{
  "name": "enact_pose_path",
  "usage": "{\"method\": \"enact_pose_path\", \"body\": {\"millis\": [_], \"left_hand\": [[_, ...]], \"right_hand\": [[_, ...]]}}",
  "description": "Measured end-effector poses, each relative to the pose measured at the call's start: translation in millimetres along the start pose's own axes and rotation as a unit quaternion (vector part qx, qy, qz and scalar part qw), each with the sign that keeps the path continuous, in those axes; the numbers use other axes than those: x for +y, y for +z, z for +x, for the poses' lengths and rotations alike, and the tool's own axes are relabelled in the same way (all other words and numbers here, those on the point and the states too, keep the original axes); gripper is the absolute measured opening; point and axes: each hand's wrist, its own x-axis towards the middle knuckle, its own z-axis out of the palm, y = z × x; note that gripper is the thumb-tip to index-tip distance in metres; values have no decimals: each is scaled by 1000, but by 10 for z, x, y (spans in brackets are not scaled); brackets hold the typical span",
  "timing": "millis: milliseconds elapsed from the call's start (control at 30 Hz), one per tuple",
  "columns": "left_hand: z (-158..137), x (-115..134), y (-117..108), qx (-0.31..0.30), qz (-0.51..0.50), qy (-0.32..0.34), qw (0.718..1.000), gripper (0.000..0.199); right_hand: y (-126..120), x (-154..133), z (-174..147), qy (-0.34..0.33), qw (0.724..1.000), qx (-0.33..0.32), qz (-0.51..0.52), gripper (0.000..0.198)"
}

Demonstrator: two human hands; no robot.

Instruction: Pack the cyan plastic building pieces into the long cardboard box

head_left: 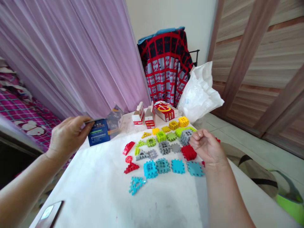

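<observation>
My left hand (71,131) is closed on the upper edge of a dark blue printed box (99,132), held up over the table's left side. A greyish, see-through-looking part with orange print extends from its right. My right hand (210,147) is curled into a loose fist above the right side of the table, with nothing visible in it. Closest to it are red interlocking blocks (189,152) and a grey block (186,136). Blue block pieces (150,169), a grey window block (164,147), a green block (161,136) and yellow blocks (183,121) lie in rows by colour.
Two small red-and-white boxes (149,118) and a larger red box (166,110) stand at the back of the white table (99,190). A white plastic bag (198,95) is at the back right. A phone (49,215) lies at the near left corner.
</observation>
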Motion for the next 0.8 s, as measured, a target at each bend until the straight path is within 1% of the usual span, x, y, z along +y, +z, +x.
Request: {"method": "enact_pose_path", "body": {"millis": [100,167,200,267,333,400,467,567,633,700,733,800], "left_hand": [[-702,-128,1,-35,-21,7,999,26],[-1185,-105,76,-57,-60,8,997,24],[-1408,-61,126,-74,-79,14,994,24],[-1782,81,230,-79,-106,21,991,26],[-2037,259,315,-97,-122,20,988,27],[-2183,429,363,-119,-137,20,983,27],[-2265,551,368,-145,-165,28,975,27],[-2352,591,318,-161,-205,34,965,37],[-2400,497,279,-152,-213,23,965,41],[-2429,310,259,-146,-199,11,969,41],[-2433,191,259,-151,-185,9,971,41],[-2421,-66,281,-181,-157,24,971,41]], "right_hand": [[50,-38,-15,3,1000,-1,-25,36],[96,-56,-29,12,999,-1,-43,37],[122,-61,-38,19,999,0,-50,37],[177,-60,-57,31,998,2,-63,37],[236,-48,-79,39,996,-4,-81,37],[301,-33,-107,44,993,-13,-106,37],[364,-16,-150,49,990,-16,-129,39],[423,29,-264,62,985,-22,-159,41],[413,90,-373,80,982,-24,-172,41],[358,184,-500,103,978,-21,-179,43],[319,242,-566,115,977,-19,-180,44],[232,371,-690,138,974,-14,-180,43]]}}
